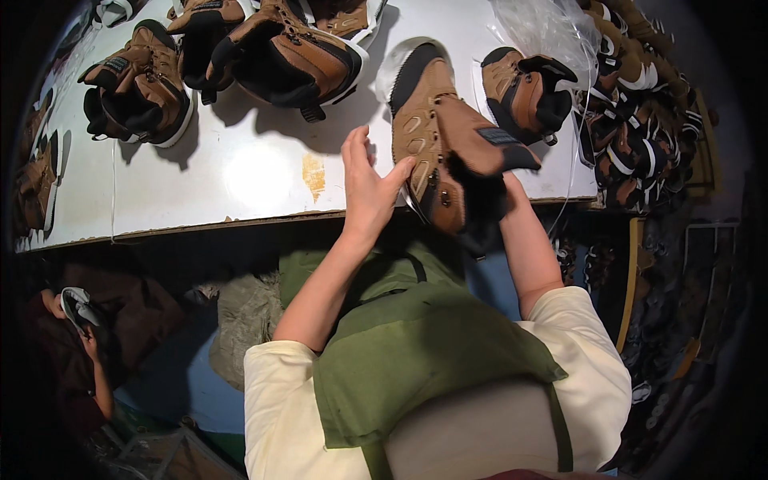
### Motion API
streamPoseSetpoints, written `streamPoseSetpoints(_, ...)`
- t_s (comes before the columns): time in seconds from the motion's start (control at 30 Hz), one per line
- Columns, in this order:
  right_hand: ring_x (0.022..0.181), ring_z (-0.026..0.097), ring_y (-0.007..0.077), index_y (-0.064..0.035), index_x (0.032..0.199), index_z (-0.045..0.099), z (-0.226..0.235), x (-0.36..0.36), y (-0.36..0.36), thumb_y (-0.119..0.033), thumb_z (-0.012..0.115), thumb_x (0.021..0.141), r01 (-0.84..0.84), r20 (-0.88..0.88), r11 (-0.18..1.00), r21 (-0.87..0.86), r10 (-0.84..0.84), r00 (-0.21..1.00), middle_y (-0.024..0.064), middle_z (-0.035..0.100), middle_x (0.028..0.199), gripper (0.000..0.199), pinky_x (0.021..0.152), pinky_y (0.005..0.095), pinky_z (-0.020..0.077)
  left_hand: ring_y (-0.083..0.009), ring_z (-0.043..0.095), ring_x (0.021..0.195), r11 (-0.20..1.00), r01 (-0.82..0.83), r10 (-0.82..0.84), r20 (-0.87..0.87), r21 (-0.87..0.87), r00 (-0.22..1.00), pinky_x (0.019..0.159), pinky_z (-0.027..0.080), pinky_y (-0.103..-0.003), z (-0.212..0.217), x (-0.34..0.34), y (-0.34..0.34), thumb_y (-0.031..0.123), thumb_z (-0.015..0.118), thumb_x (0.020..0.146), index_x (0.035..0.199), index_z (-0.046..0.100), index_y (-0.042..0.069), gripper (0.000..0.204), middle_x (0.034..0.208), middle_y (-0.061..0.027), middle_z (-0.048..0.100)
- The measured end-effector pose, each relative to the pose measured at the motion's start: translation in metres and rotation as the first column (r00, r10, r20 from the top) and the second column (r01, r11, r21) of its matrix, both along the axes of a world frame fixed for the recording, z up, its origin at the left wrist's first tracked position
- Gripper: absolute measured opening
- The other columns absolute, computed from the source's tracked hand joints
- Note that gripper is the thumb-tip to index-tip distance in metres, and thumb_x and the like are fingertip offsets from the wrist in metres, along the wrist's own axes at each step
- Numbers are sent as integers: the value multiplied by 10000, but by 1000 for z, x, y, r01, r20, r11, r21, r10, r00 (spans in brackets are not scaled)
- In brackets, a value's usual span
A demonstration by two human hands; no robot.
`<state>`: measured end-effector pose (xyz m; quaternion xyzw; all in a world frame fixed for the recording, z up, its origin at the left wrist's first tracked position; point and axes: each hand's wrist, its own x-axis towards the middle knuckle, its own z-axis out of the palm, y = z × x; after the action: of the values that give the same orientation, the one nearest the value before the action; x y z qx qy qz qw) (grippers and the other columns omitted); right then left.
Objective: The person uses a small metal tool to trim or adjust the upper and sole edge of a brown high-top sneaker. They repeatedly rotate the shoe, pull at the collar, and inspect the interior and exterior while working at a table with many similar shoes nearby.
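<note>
A brown work boot (424, 132) with black trim and a pale sole edge is tilted in front of me over the table's near edge, its toe pointing away and its dark opening toward me. Beside its left flank is my left hand (370, 188), fingers spread and thumb at the boot's side. My right hand (512, 189) reaches behind the boot's collar and supports it; most of that hand is hidden, and its fingers do not show. Just right of the held boot, another brown boot (524, 88) stands on the table.
On the white table (240, 180), brown boots (300, 60) stand at the back left, with another boot (144, 84) farther left. Clear plastic wrap (548, 28) lies at the back right, beside piled footwear (640, 104). Another person's hand (90, 344) shows at lower left.
</note>
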<state>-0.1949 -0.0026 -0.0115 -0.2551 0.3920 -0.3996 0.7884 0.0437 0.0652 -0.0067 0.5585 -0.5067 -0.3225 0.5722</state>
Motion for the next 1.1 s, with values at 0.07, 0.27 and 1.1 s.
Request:
streamPoseSetpoints(0.07,1183,491,225,-47,1381,371,7,2,3,-237,464,963,23,23,999,-31,-22,999,107,463,1338,468,1034,354,386,-244,528,1007,970,133,-83,-238,204,968,859,472,-350,17,-5,-1,175,755,761,1297,335,-85,728,1207,-191,468)
streamPoseSetpoints(0.27,1153,503,222,-49,1360,390,24,5,9,-238,466,963,34,28,995,-93,-32,999,103,480,1310,447,1011,352,398,-171,601,976,931,362,-161,-845,41,510,869,488,-289,31,-37,-5,89,645,873,1271,386,-93,509,1085,-146,617)
streamPoseSetpoints(1.1,1030,555,210,-58,1273,473,30,-3,25,-246,472,961,58,35,991,-121,-54,998,86,549,1193,364,916,342,449,-193,544,1102,900,436,-137,-957,-12,255,978,436,-344,52,-45,0,136,534,942,1207,440,-34,329,1181,-125,570)
